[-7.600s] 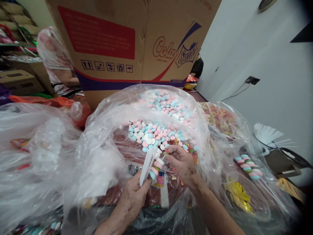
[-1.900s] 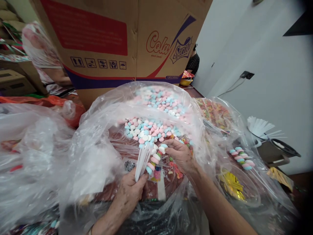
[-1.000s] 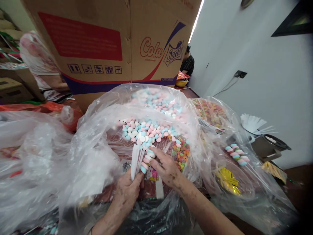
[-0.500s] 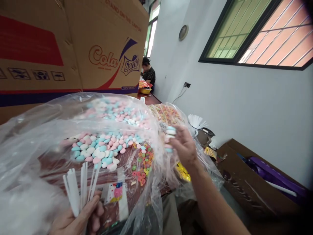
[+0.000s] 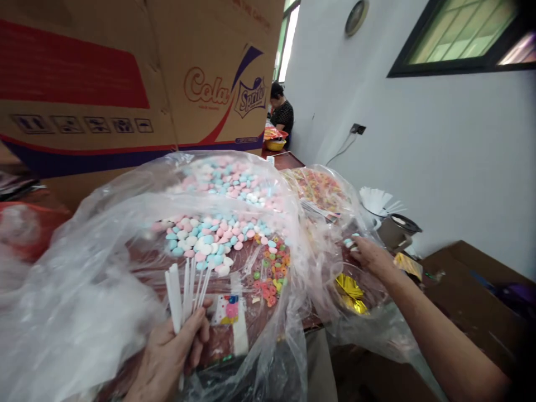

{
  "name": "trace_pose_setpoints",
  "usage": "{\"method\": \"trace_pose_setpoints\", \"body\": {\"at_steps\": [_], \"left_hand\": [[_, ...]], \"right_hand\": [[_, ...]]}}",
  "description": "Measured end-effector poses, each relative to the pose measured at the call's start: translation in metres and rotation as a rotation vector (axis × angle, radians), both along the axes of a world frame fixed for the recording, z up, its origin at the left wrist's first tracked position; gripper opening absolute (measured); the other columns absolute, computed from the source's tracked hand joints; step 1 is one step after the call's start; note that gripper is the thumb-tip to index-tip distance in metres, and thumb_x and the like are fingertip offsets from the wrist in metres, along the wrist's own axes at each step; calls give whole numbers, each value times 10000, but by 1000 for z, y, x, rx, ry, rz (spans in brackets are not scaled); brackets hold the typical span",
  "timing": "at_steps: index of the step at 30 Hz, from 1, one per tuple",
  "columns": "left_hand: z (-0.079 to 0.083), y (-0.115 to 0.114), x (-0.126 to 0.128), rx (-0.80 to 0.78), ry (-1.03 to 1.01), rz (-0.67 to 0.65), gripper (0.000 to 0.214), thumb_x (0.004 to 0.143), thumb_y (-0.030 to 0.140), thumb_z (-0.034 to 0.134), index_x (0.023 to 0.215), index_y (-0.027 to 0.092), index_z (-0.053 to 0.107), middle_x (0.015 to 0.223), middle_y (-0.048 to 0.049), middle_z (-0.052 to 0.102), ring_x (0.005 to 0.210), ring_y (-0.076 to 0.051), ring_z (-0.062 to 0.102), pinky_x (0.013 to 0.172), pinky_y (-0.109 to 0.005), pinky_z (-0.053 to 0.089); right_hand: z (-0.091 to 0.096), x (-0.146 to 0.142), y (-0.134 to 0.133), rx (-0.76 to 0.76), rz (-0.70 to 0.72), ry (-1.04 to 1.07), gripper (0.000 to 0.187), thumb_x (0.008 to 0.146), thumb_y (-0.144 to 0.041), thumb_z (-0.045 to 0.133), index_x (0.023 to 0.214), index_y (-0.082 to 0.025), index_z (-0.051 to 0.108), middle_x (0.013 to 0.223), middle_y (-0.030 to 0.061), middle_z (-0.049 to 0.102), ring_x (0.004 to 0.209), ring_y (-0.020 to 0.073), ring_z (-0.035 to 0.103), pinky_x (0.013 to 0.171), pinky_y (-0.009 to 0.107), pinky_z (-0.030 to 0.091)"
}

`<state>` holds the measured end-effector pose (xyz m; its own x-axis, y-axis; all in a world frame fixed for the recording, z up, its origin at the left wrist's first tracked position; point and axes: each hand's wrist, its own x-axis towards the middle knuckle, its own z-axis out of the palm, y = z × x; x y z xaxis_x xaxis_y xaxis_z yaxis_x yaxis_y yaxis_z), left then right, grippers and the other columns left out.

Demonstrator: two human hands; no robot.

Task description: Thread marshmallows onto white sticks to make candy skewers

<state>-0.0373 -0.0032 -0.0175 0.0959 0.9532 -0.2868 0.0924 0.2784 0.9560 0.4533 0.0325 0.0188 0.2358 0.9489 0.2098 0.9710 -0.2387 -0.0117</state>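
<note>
Candy stack (image 5: 350, 243) at fingertips of right hand (image 5: 372, 257), just left of them, beyond gold strips (image 5: 350, 289); long axis unreadable, mostly hidden. Right fingers curled; grasping or released, cannot tell. Left hand (image 5: 173, 346) well apart, fingers clenched round fanned white sticks (image 5: 175, 296).

Thin white sticks (image 5: 173, 290), bunched in the left fingers (image 5: 189, 332), point roughly upright with bare tops fanned apart and lower parts mostly hidden, while well apart to their right pale blue and white candies (image 5: 348, 243) sit at the right fingers (image 5: 362, 251), partly covered, small and blurry.
</note>
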Motion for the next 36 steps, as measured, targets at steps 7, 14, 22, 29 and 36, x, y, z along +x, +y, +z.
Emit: {"method": "trace_pose_setpoints", "body": {"at_steps": [7, 14, 22, 29, 36], "left_hand": [[0, 0, 1, 14, -39, 7, 528, 829, 612, 544, 540, 175, 604, 303, 38, 496, 294, -69, 404, 365, -164, 323], [14, 0, 5, -14, -105, 27, 389, 733, 558, 629, 609, 192, 587, 336, 65, 517, 270, -66, 376, 319, -164, 288], [25, -2, 1, -9, -66, -90, 350, 739, 519, 592, 606, 195, 586, 330, 75, 466, 306, -87, 407, 385, -191, 306], [24, -1, 3, -29, -62, -26, 417, 714, 589, 578, 549, 208, 537, 301, 81, 414, 297, -78, 358, 374, -185, 258], [27, -2, 7, -29, -80, 7, 397, 717, 571, 574, 546, 217, 519, 298, 96, 381, 290, -72, 323, 360, -180, 233]], "right_hand": [[47, -34, 2, 516, -89, 139, 257, 892, -321, 496, 1068, -186, 628, 949, 171, 680, 797, 253, 620, 745, 379, 447], [64, -223, -10, 340, 450, 560, 179, 885, -346, 505, 841, -225, 630, 804, 36, 678, 720, 192, 612, 681, 316, 496], [11, -330, -2, -225, 476, 1431, 129, 840, -385, 583, 740, -306, 603, 617, -12, 599, 558, 209, 550, 533, 368, 459], [23, -321, 13, -284, 536, 1186, 186, 884, -335, 490, 736, -231, 533, 625, -30, 574, 563, 146, 527, 556, 270, 413], [23, -247, 65, -105, 276, 85, 105, 875, -139, 496, 869, -180, 592, 975, 136, 641, 922, 247, 574, 746, 302, 408]]}}
